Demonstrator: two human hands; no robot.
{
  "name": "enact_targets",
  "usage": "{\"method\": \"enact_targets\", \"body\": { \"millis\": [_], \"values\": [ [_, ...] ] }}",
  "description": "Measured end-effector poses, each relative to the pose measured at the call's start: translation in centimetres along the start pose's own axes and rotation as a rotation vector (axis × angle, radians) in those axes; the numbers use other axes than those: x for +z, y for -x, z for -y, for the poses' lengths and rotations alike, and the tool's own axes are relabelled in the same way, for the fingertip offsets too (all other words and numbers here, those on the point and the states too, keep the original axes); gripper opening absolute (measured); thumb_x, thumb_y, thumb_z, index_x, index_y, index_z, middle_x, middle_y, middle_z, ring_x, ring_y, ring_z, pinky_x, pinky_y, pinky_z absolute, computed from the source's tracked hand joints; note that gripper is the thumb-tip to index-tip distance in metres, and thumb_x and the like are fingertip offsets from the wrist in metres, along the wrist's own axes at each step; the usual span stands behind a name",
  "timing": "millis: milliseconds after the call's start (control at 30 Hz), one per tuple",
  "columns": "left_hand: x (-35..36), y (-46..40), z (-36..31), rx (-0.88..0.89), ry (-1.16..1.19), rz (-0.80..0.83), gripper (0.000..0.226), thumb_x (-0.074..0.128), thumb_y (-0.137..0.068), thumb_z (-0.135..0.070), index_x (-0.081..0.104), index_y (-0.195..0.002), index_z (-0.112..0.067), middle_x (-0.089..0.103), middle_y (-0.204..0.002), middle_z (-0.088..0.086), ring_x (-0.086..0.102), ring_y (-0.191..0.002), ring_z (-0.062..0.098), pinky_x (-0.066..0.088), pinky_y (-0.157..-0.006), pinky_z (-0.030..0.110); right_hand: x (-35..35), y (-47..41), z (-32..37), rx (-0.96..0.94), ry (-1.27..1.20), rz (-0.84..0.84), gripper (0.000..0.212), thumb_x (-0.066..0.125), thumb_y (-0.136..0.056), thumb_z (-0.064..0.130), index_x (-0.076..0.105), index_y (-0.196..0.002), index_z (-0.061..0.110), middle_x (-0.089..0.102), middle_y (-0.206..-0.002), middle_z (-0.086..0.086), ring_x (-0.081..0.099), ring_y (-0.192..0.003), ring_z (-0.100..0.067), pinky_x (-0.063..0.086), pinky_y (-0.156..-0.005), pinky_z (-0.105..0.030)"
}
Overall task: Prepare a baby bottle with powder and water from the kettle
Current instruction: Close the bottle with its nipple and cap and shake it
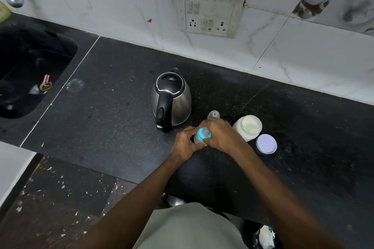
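While the left hand [185, 143] grips the body of the baby bottle [199, 137] and the right hand [220, 134] curls its fingers [209, 127] round the bottle's blue collar [203, 133], the bottle is held tilted just over the black worktop [113, 127], right in front of the steel kettle [172, 97]. To the kettle's right stands an open powder jar [248, 127] with its pale lid [266, 144] lying in front of it, and a clear bottle cap [213, 114] shows just beside the kettle's base. No label or writing can be read.

A black granite counter [105, 91] meets white marble wall tiles [113, 4] bearing a grimy switchboard [209, 14].
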State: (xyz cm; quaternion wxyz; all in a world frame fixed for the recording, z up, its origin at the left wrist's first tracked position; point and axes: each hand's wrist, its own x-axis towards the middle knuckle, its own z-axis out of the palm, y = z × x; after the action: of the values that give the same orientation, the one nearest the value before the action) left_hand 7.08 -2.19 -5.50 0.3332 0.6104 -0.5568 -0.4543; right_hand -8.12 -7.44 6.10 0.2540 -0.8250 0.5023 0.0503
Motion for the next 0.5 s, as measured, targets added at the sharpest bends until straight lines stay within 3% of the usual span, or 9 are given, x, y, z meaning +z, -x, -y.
{"method": "enact_targets", "body": {
  "millis": [200, 300, 400, 500],
  "values": [
    [-0.01, 0.11, -0.11, 0.001, 0.036, -0.010, 0.058, 0.094, -0.075, -0.016, 0.074, -0.130, -0.021, 0.072, -0.115, -0.005, 0.070, -0.105, 0.009, 0.058, -0.094, 0.028, 0.01, -0.25, 0.16, 0.060, -0.009, 0.002, 0.029, 0.076, -0.081, 0.027, 0.067, -0.105, 0.014, 0.067, -0.106, -0.005, 0.067, -0.095, -0.028, 0.052, -0.076, -0.035],
    [-0.06, 0.10, -0.21, -0.010, 0.046, -0.009, 0.058, 0.094, -0.074, -0.017, 0.075, -0.128, -0.026, 0.071, -0.112, -0.005, 0.071, -0.104, 0.011, 0.058, -0.094, 0.029, 0.22, -0.36, 0.10, 0.128, 0.031, -0.026, 0.040, 0.075, -0.082, 0.044, 0.066, -0.103, 0.011, 0.069, -0.099, -0.010, 0.068, -0.089, -0.031, 0.055, -0.073, -0.038],
    [-0.11, 0.16, -0.32, 0.024, 0.019, -0.012, 0.056, 0.094, -0.074, -0.016, 0.076, -0.126, -0.026, 0.072, -0.109, -0.004, 0.069, -0.100, 0.007, 0.054, -0.089, 0.020, 0.37, -0.27, -0.14, 0.141, 0.169, -0.040, 0.063, 0.067, -0.083, 0.071, 0.063, -0.096, 0.009, 0.065, -0.090, -0.011, 0.065, -0.081, -0.031, 0.053, -0.070, -0.041],
    [-0.11, 0.23, -0.36, 0.000, 0.046, -0.013, 0.056, 0.094, -0.075, -0.017, 0.076, -0.127, -0.025, 0.071, -0.111, -0.006, 0.070, -0.102, 0.007, 0.054, -0.092, 0.019, 0.36, 0.01, -0.71, 0.150, 0.146, -0.057, 0.065, 0.070, -0.078, 0.075, 0.055, -0.088, 0.013, 0.062, -0.084, -0.006, 0.061, -0.074, -0.026, 0.047, -0.065, -0.037]
  ]
}}
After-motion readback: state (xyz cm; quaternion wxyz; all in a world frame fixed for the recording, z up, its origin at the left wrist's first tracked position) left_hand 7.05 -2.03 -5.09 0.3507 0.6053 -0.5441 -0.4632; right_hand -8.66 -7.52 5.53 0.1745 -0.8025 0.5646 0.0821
